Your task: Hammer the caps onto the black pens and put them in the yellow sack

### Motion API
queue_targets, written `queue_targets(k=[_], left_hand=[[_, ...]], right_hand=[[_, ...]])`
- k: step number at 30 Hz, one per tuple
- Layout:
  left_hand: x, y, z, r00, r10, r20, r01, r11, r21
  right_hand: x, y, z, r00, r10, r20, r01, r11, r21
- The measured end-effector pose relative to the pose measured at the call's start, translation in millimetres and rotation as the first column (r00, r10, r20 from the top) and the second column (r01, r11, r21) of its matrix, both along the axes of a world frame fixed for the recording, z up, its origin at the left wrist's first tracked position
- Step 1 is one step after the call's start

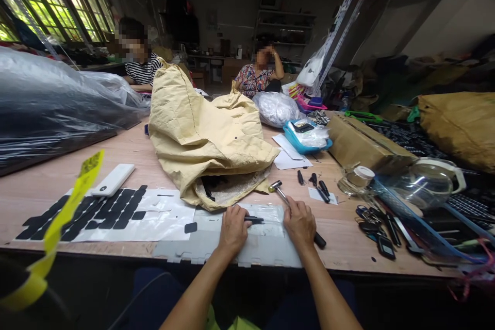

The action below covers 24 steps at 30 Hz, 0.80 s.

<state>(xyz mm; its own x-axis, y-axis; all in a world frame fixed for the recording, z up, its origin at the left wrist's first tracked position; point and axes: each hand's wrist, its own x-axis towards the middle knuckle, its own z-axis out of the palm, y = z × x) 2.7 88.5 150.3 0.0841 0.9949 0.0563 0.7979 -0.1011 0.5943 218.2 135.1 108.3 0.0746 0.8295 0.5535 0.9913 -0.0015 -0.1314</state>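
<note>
My left hand [234, 228] is closed on a slim black rod-like part [253, 220], which lies low over a grey plastic sheet [270, 248]. In my right hand [299, 223] is a small hammer [283, 194]; its metal head with a yellowish face points away from me, and its black grip end sticks out below my palm. The hammer head is apart from the black part. Just beyond my hands, a big cream sack [209, 129] gapes toward me with dark pieces inside. Several short black parts [319, 185] lie right of the hammer.
White sheets with black stickers [116, 211] and a white power bank [114, 179] lie left. On the right are keys [371, 221], a lidded jar [356, 180], a glass pot [425, 180], a cardboard box [359, 144] and a blue basket [307, 136]. Two people sit across the table.
</note>
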Motion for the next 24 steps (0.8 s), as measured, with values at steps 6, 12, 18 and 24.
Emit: queue_targets(k=[6, 12, 18, 24], left_hand=[[0, 1, 0.4, 1.0, -0.002, -0.028, 0.001, 1.0, -0.012], [0, 1, 4.5, 0.999, -0.006, -0.033, 0.005, 0.999, -0.037], [-1, -1, 10.5, 1.0, 0.002, -0.018, -0.003, 0.999, -0.046], [-1, -1, 10.0, 0.999, 0.03, 0.013, -0.03, 0.999, -0.03]], right_hand=[[-1, 0, 0.6, 1.0, 0.0, -0.015, 0.0, 1.0, 0.001], [-3, -1, 5.2, 1.0, -0.001, -0.007, 0.001, 1.0, 0.015], [-3, -1, 6.4, 1.0, 0.0, -0.015, 0.0, 1.0, -0.004], [-4, 1, 4.6, 1.0, -0.009, -0.012, 0.009, 1.0, -0.012]])
